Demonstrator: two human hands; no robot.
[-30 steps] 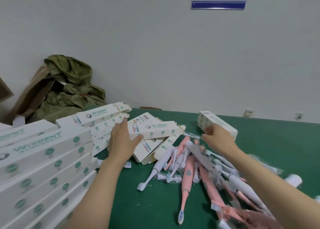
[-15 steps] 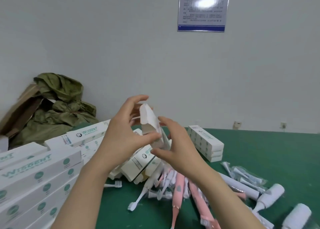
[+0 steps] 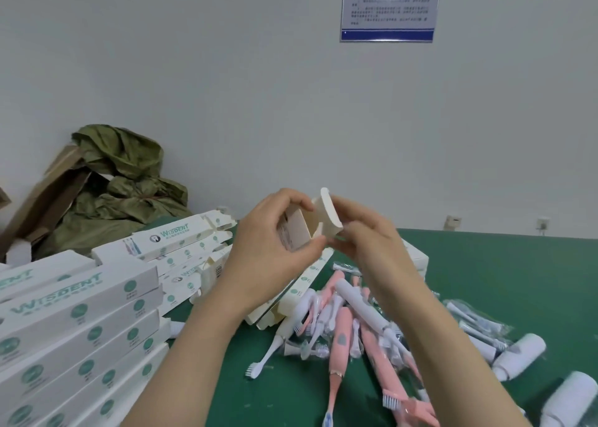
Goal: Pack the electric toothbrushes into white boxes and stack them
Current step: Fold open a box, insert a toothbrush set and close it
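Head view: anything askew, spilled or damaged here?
The toothbrushes lie in a crossed heap on the green table, and loose boxes beside them splay askew, unlike the neat stack at left. No clear damage.

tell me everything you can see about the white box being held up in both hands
The white box is a cardboard carton, plain cream inside, with small print on one side. Its near end is open, and the rounded tuck flap stands up. It is held in the air above the green table. The left hand grips its body; the right hand pinches the open end by the flap.
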